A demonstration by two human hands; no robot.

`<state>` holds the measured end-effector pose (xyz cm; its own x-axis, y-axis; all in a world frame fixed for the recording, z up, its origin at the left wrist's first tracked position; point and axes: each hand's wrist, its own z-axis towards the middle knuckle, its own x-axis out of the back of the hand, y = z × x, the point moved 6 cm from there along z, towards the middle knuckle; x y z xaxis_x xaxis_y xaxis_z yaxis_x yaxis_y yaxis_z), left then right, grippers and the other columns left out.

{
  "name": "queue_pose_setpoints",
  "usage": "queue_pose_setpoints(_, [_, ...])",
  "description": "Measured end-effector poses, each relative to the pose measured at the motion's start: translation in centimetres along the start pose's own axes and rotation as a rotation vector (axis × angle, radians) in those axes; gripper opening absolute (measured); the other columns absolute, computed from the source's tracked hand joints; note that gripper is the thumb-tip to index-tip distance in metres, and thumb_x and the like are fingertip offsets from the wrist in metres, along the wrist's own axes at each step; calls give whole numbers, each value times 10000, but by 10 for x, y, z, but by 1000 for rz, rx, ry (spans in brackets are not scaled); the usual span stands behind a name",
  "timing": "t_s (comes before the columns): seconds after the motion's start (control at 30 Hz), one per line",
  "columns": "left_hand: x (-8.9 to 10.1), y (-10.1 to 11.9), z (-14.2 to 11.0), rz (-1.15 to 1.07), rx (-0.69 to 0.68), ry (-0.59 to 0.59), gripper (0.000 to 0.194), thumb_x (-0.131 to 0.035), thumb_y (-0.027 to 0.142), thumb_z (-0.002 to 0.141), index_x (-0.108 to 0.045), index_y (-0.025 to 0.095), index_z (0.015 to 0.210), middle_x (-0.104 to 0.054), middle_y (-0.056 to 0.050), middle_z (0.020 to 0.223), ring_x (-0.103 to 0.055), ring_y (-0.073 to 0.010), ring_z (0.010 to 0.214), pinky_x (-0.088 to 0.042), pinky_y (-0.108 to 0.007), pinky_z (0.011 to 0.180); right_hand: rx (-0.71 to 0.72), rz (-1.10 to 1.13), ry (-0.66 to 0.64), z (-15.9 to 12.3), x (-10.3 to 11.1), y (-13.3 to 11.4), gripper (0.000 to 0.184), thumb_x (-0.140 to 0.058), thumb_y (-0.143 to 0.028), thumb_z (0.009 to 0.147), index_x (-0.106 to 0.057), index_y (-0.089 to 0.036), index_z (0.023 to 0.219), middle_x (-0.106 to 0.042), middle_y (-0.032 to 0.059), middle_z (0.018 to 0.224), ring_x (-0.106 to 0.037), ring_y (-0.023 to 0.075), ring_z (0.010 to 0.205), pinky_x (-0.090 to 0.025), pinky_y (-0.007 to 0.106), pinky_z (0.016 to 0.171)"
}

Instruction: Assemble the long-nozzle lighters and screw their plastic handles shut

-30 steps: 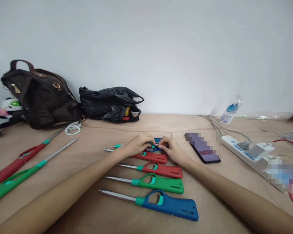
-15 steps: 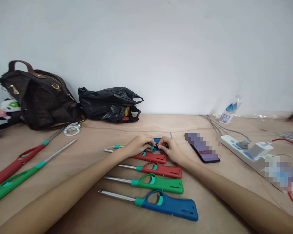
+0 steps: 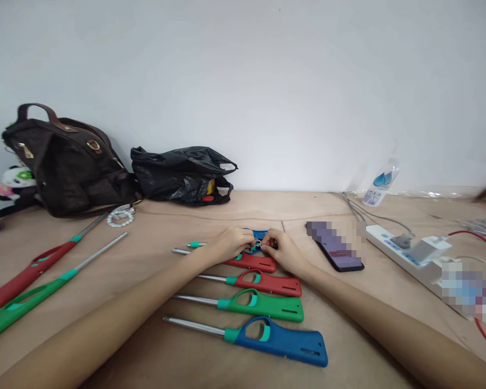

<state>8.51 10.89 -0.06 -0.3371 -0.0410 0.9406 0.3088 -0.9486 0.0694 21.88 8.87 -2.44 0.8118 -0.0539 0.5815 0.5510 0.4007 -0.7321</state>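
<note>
Ahead of me an opened blue lighter casing (image 3: 261, 234) lies on the table, with a thin white wire (image 3: 258, 242) looping out of it. My left hand (image 3: 237, 242) is closed over the casing's left part, its fingertips by a small teal piece (image 3: 252, 249). From the right, my right hand (image 3: 281, 246) pinches at the wire, thumb and forefinger close together. The fingers hide much of the casing's inside. Nearer to me lie two red lighters (image 3: 257, 262), a green lighter (image 3: 267, 306) and a blue lighter (image 3: 291, 341), in a row with metal tubes pointing left.
At left lie another red lighter (image 3: 32, 275) and green lighter (image 3: 28, 302), near a bead bracelet (image 3: 120, 218). Behind are a dark backpack (image 3: 73, 167) and a black plastic bag (image 3: 178, 175). To the right are a phone (image 3: 340, 251), a power strip (image 3: 392, 243) and a bottle (image 3: 382, 183).
My right hand's fingertips have shifted slightly at the casing, and more of the white wire shows between the hands. My left hand stays at the casing's left part. The lighters in the row lie as before.
</note>
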Motion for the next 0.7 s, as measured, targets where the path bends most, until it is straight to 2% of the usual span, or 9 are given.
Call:
queue_pose_setpoints(0.17, [1,9,-5,99,-5,-33,274,-485,-1,806,-684,150,917,-684,-55,907,-632,-174,783,-445,-231,679,132,-124,-15,-1,1,-8,138,-575,-60,775,-559,-177,704,-539,9,759,-520,151,717,-417,267,667])
queue_pose_setpoints(0.33, [3,12,-7,65,35,-55,344,-465,-23,768,-690,153,959,-692,-63,966,-645,-187,846,-468,-245,737,311,-260,-117,-4,1,-17,154,-525,-82,842,-574,-174,729,-541,36,824,-530,161,761,-436,284,713])
queue_pose_setpoints(0.43, [8,7,-6,-76,98,-36,379,-453,-19,763,-696,163,989,-707,-52,961,-652,-171,846,-473,-232,750,347,-304,-155,-4,1,-17,142,-522,-96,856,-591,-173,758,-545,44,839,-535,166,775,-447,292,729])
queue_pose_setpoints(0.57, [16,-4,-7,-321,234,13,313,-461,36,801,-703,147,965,-723,-50,908,-659,-155,799,-488,-218,718,350,-313,-160,-4,1,-18,143,-522,-81,849,-591,-174,765,-551,47,857,-544,168,792,-454,290,740])
queue_pose_setpoints(0.7, [14,-14,-11,-561,350,25,294,-461,60,802,-681,127,986,-722,-57,920,-679,-158,827,-523,-232,730,349,-327,-152,-5,1,-20,155,-505,-90,863,-588,-174,762,-555,53,873,-539,165,782,-456,293,734])
